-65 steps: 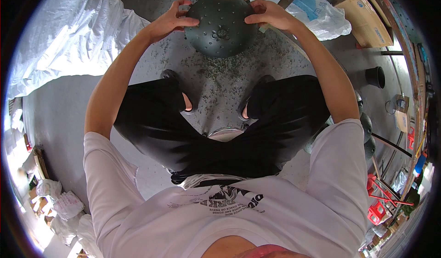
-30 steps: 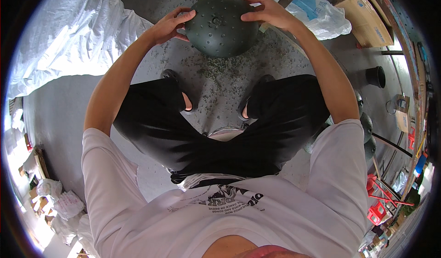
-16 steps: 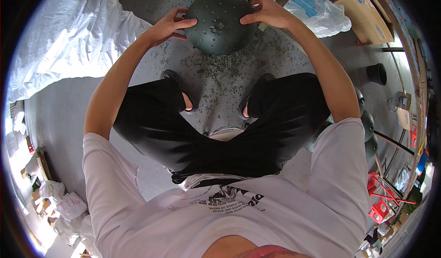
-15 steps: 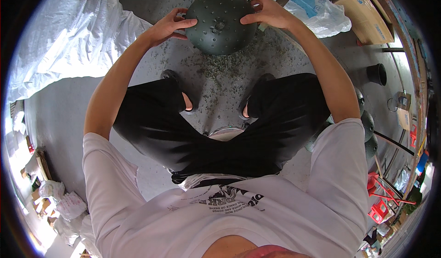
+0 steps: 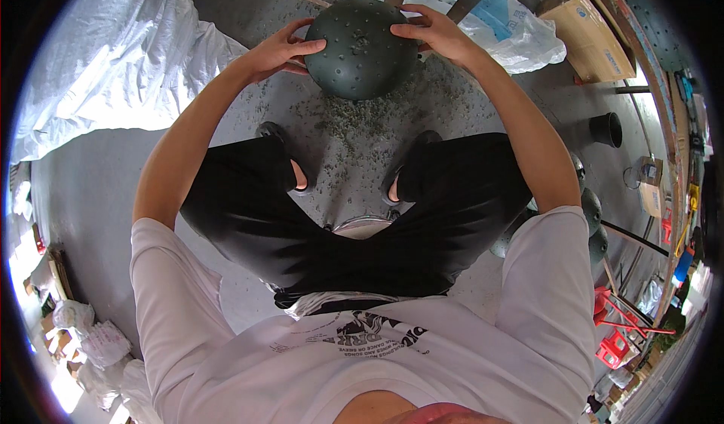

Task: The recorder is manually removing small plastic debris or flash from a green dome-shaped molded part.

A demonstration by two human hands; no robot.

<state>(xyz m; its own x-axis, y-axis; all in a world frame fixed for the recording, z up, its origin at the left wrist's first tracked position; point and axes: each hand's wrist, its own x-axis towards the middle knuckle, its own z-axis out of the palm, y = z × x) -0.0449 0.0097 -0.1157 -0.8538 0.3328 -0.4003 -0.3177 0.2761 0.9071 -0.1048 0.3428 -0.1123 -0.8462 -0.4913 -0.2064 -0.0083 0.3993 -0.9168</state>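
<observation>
A dark green ball (image 5: 358,75) with small knobs over its surface is held out in front of me, beyond my feet. My left hand (image 5: 285,51) grips its left side, thumb on the upper face and fingers curled round the edge. On the opposite side my right hand (image 5: 437,36) holds it the same way, its thumb lying across the knobs. A rougher cluster of knobs shows near the top middle of the ball. Its underside and whatever it rests on are hidden.
Green crumbs (image 5: 347,122) litter the grey floor under the ball. White sheeting (image 5: 121,69) covers the left side. Clear plastic bags (image 5: 520,43), a cardboard box (image 5: 584,28) and a black pot (image 5: 605,130) stand at right. More green balls (image 5: 590,209) lie beside my right leg.
The ball sits slightly nearer in the picture and has turned a little, its knob cluster now closer to the far edge. Both hands stay on it; the whole view has shifted slightly.
</observation>
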